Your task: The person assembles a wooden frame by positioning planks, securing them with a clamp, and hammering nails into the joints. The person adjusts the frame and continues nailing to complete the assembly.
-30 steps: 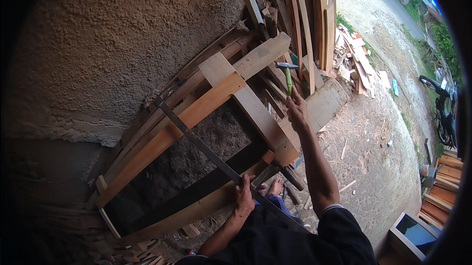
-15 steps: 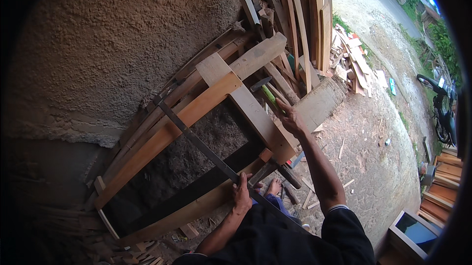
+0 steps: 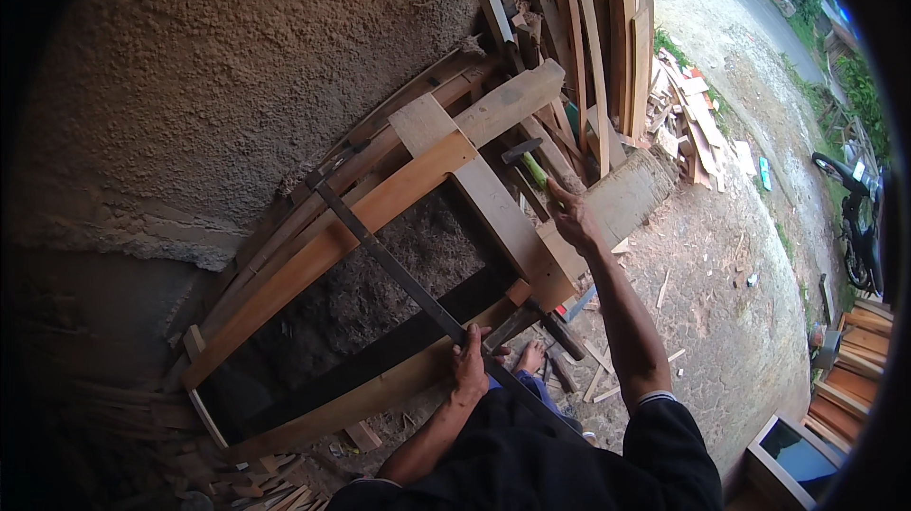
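My right hand (image 3: 574,219) is closed around the green handle of a hammer (image 3: 536,172). The hammer's dark head is over the far right corner area of a wooden frame (image 3: 517,226), apart from it. A long dark metal bar clamp (image 3: 394,272) lies across the frame, from its far rail (image 3: 332,260) to its near rail (image 3: 380,392). My left hand (image 3: 470,369) is wrapped around the clamp bar beside the near rail. A small wood block (image 3: 518,292) sits by the clamp's screw end (image 3: 562,335).
Behind the frame rises a rough wall (image 3: 285,55), with long boards (image 3: 622,37) leaning upright. A thick beam (image 3: 631,193) supports the right end. Wood scraps (image 3: 697,122) are piled on the ground beyond. A motorbike (image 3: 859,226) and a window frame (image 3: 792,454) stand at the right.
The hammer has tilted and shifted slightly up in my right hand, so less of its green handle shows. My left hand stays on the clamp bar. The whole view has shifted slightly.
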